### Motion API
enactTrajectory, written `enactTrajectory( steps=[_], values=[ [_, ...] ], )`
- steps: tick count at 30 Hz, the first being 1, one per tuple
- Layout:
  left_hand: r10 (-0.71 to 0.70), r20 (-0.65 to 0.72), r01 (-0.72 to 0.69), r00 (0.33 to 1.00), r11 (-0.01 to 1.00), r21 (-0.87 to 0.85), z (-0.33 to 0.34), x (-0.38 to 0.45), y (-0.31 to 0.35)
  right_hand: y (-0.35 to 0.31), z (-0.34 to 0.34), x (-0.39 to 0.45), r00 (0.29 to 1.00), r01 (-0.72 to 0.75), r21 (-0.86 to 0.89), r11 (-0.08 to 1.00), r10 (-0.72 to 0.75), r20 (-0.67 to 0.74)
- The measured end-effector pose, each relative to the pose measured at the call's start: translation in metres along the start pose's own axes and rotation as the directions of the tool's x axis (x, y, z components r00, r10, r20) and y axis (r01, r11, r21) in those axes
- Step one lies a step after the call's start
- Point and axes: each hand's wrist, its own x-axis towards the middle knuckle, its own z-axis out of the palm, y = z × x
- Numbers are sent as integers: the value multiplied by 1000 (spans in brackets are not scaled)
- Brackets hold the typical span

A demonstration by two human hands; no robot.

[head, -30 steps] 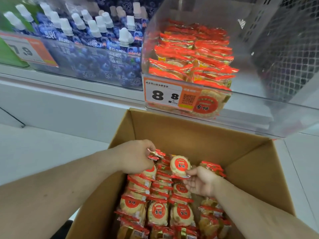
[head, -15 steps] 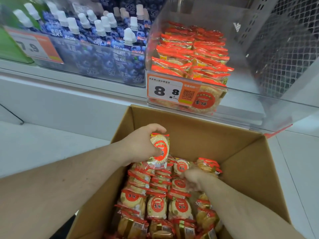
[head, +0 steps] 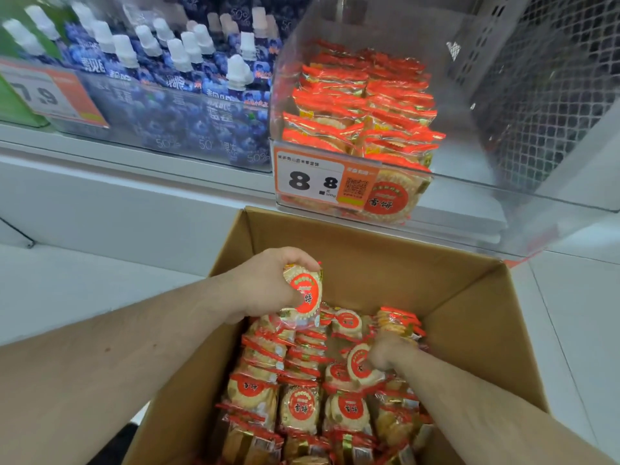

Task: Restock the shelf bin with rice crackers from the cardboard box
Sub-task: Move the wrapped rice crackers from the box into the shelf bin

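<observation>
Cardboard box (head: 469,317) sits open at the bottom of the view, packed with rows of rice cracker packs (head: 300,409), mostly standing on edge, red labels up. Right hand (head: 385,355) is down inside the box, right of centre, fingers curled on one cracker pack (head: 358,365) tilted up out of its row; grip is closed on that pack, other packs touching all round it. Left hand (head: 268,285) is higher, over the box's far left part, holding a second pack (head: 303,293) upright, label toward the camera, fingers wrapped over its top and thumb side; the pack's lower edge is just above the stacked packs. Far wall of the box is bare cardboard, open room between the left hand and that wall. Right inner wall also has a gap beside the packs.

Beyond the box, a clear shelf bin (head: 469,182) sits above and behind, part full: crackers (head: 362,105) stacked in its left half, right half open. Price tag (head: 312,181) reading 8.8 on the bin front. Left of it, blue pouches with white caps (head: 188,62) behind another price tag (head: 50,92). White mesh panel (head: 553,95) at far right.
</observation>
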Motion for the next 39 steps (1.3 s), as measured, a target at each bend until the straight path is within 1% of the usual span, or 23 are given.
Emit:
enactTrajectory(
  steps=[1,2,3,4,5,7,9,11,13,18,20,22,24,26,29,31,33,36,37,39],
  values=[
    [7,18,-7,1000,1000,-9,-2,-2,3,3,-16,-10,999,31,-42,999,-31,-13],
    [20,35,-19,999,1000,-18,-3,-4,7,7,-33,-21,998,58,-34,998,-59,-23],
    [35,46,-34,998,999,-26,-5,-7,11,13,-48,-29,995,96,24,995,-95,-18],
    [57,52,-55,997,998,-34,-5,-9,14,19,-63,-41,990,143,154,978,-143,-11],
    [83,51,-81,995,996,-42,-6,-10,17,24,-78,-57,980,183,281,942,-199,26],
    [128,38,-125,991,990,-72,-5,-13,23,33,-101,-90,938,220,530,819,-327,116],
    [162,30,-158,986,983,-97,-2,-17,29,38,-115,-119,881,216,733,645,-453,139],
    [190,27,-186,981,977,-102,2,-21,36,37,-121,-143,828,257,801,541,-550,106],
    [217,33,-211,976,969,-126,5,-26,44,32,-122,-165,797,328,801,501,-602,50],
    [293,107,-269,950,943,-196,13,-43,63,13,-125,-201,786,481,761,435,-598,-155],
    [330,152,-292,932,929,-229,14,-44,64,7,-126,-207,784,514,755,407,-579,-222],
    [349,181,-303,919,922,-242,14,-43,63,2,-126,-210,793,542,739,401,-534,-293],
    [351,184,-299,918,918,-260,14,-45,66,-2,-126,-212,802,554,734,393,-489,-343],
    [376,158,-328,913,907,-263,13,-49,70,-5,-127,-217,794,576,718,392,-478,-377],
    [436,98,-418,895,894,-159,13,-58,80,-10,-125,-224,773,620,660,425,-477,-419],
    [481,69,-475,874,876,-88,11,-65,90,-11,-128,-229,758,649,620,441,-446,-476],
    [527,46,-527,849,850,-6,7,-70,100,-11,-135,-235,724,690,581,433,-437,-534],
    [614,4,-608,789,779,154,-1,-71,109,-9,-146,-246,658,749,456,481,-461,-595],
    [639,-4,-628,769,756,185,-2,-71,110,-8,-148,-249,640,765,437,473,-480,-600],
    [681,-20,-662,732,718,214,-4,-74,115,-9,-151,-256,590,807,426,410,-515,-621]
  ],
)
